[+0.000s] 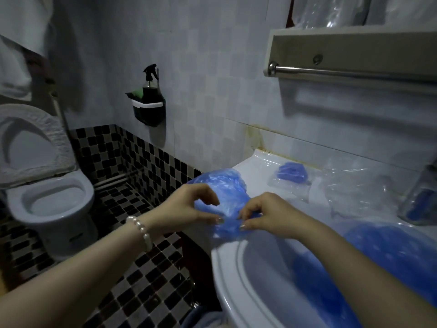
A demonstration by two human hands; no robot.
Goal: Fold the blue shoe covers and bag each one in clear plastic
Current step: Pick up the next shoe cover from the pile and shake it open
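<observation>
A blue shoe cover (224, 197) lies on the sink rim (227, 252), held between both hands. The left hand (189, 207) pinches its left part with curled fingers; the right hand (264, 216) pinches its lower edge. Beyond the right hand lies a bagged cover (292, 174) beside loose clear bags (354, 185). More blue covers (378, 261) fill the basin below the right forearm.

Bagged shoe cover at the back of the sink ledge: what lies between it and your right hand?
In the head view, only bare white sink ledge separates the bagged shoe cover from the right hand. The loose clear bags lie off to the right.
</observation>
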